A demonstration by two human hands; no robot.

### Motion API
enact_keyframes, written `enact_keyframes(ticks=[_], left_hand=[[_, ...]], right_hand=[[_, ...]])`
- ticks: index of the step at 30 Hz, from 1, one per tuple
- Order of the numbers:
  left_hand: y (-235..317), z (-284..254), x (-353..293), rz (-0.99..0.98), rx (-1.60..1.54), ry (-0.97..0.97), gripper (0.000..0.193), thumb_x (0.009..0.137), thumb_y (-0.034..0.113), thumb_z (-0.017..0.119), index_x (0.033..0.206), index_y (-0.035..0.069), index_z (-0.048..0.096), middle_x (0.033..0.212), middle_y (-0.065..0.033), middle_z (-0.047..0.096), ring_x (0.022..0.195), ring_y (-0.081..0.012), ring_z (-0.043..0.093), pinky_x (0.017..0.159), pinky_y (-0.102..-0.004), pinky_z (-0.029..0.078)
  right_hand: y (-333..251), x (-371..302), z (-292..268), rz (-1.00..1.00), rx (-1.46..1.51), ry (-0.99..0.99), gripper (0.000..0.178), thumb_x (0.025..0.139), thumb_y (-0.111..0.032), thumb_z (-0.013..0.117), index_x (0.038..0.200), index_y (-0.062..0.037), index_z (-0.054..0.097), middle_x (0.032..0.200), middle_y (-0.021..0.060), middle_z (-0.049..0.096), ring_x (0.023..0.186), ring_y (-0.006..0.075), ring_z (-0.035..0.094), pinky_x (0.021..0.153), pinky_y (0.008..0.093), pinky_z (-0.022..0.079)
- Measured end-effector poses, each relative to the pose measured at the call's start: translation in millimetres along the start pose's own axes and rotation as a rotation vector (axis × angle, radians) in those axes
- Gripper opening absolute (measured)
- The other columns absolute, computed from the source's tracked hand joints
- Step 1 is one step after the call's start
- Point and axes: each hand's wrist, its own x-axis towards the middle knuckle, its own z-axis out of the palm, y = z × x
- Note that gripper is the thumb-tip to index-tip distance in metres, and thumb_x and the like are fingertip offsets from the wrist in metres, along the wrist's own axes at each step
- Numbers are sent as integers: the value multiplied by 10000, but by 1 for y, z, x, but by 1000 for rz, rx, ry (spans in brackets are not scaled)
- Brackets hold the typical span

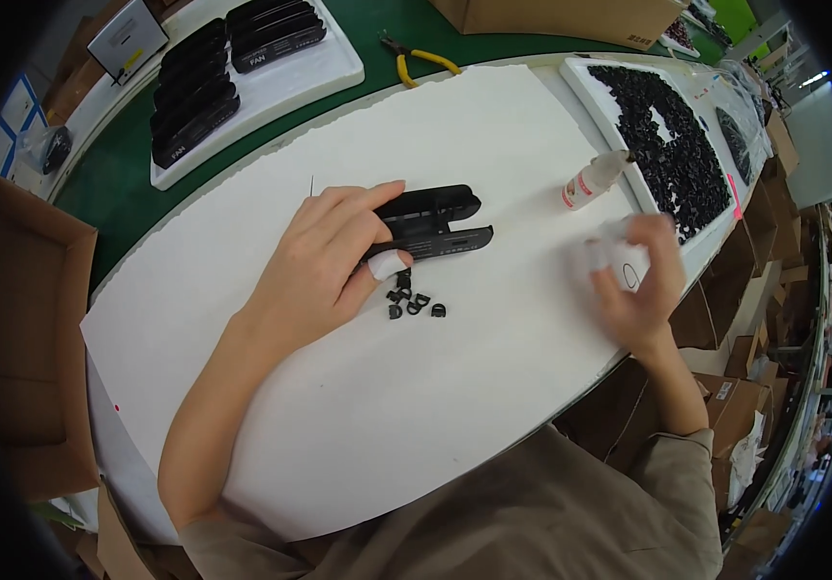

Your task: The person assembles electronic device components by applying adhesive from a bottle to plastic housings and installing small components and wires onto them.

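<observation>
My left hand (319,256), a white covering on its thumb, is closed around a long black plastic housing (445,217) with an open slot along its middle. The housing lies at the centre of the white sheet. Just below it sits a small cluster of black D-shaped plastic pieces (418,304). My right hand (643,290) is at the right side of the sheet, smeared by motion, with white on a fingertip; whether it holds anything does not show. Above that hand stands a small white dropper bottle (585,186) with pink print and a dark tip.
A white foam tray (619,130) of many small black parts lies at the right. At the far left, another foam tray (343,72) holds several black housings. Yellow-handled cutters (416,66) rest on the green mat (377,19). A cardboard box (34,338) stands left.
</observation>
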Motion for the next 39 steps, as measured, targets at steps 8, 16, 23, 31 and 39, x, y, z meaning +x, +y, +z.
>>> enact_keyframes(ticks=[8,16,23,31,39], left_hand=[[0,2,-2,6,12,32,197,589,-100,562,738,0,481,1175,-174,548,956,-329,525,814,-362,421],[0,2,-4,3,8,52,197,594,-105,560,738,3,480,1169,-167,554,954,-325,526,814,-363,420],[-1,3,-5,5,15,47,202,593,-99,571,737,7,476,1168,-163,555,947,-324,526,806,-363,419],[-1,4,-5,28,36,56,215,597,-92,585,750,2,467,1173,-161,551,945,-326,521,794,-365,423],[1,2,-5,30,50,53,207,599,-97,557,755,2,463,1174,-162,546,947,-329,518,806,-371,423]], right_hand=[[-61,25,36,-122,412,-517,264,652,-38,655,900,-21,567,812,88,511,705,243,559,579,338,488],[-67,30,43,-65,469,-635,237,676,42,617,905,0,574,875,98,521,690,260,565,589,338,478],[-55,44,27,21,401,-818,182,700,35,580,879,29,545,838,152,546,736,328,579,657,389,481],[-54,42,25,31,411,-849,211,685,-5,610,878,31,535,842,150,544,742,329,577,655,387,480],[-46,43,25,-99,463,-862,253,674,23,591,920,1,533,881,140,510,729,305,573,632,380,478]])
